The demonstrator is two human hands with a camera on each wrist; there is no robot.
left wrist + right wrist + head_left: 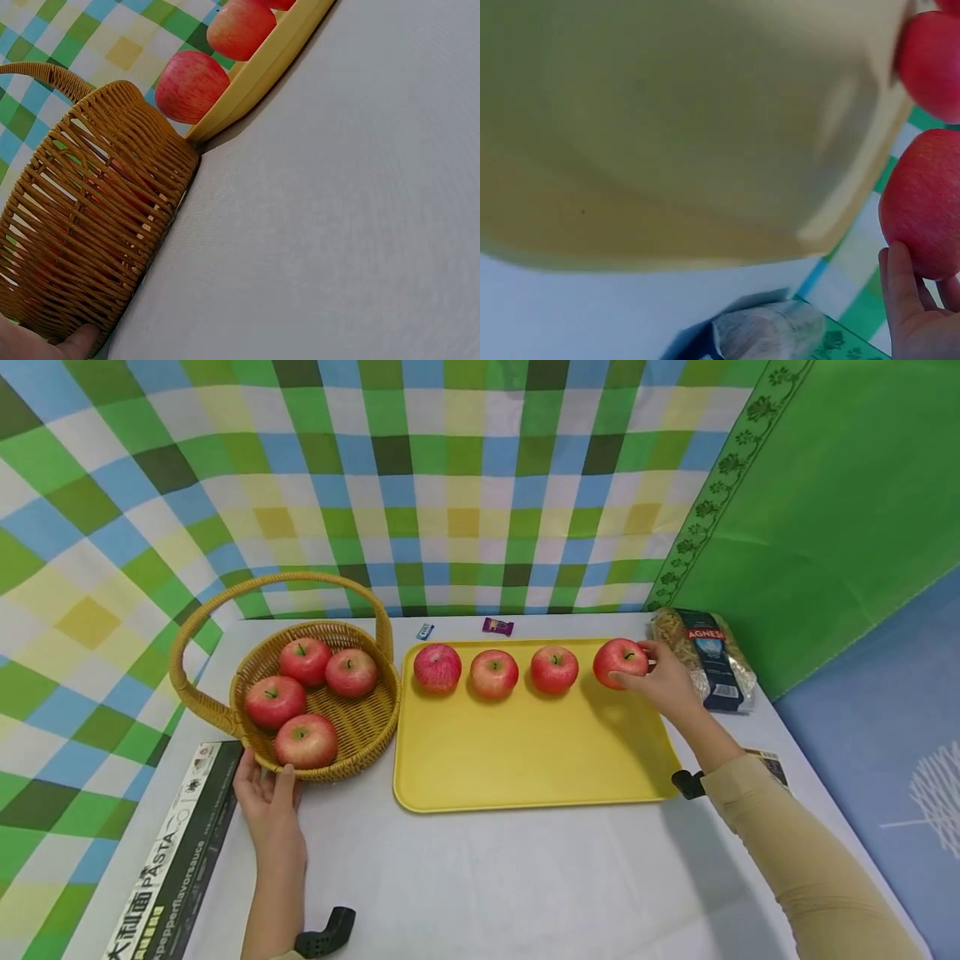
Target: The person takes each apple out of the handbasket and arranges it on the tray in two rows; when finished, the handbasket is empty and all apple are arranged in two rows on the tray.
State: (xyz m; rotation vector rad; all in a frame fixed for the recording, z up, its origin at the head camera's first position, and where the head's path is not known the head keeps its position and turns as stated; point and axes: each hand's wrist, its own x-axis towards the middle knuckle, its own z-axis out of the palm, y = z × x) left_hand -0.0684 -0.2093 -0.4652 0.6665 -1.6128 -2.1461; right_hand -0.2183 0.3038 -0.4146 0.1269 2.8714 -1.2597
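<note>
At the far right corner of a yellow tray (525,760), holding a red apple (618,662) with the right grip (667,683), clamped between thumb and fingers; cannot tell if lifted or resting. Along the same far rim, three more apples (493,674) in a row. Farther left, touching a wicker basket (375,735) of four apples (306,741) with the left grip (273,810), thumb and fingers apart. Beyond the tray's right end, an Agnesi pasta bag (708,652); left of the basket, a long pasta box (176,843), on a white surface (487,877).

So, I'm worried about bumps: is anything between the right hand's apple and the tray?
Nothing visible: the apple seems just above the tray, near its far right corner; the next apple sits apart on its left.
</note>
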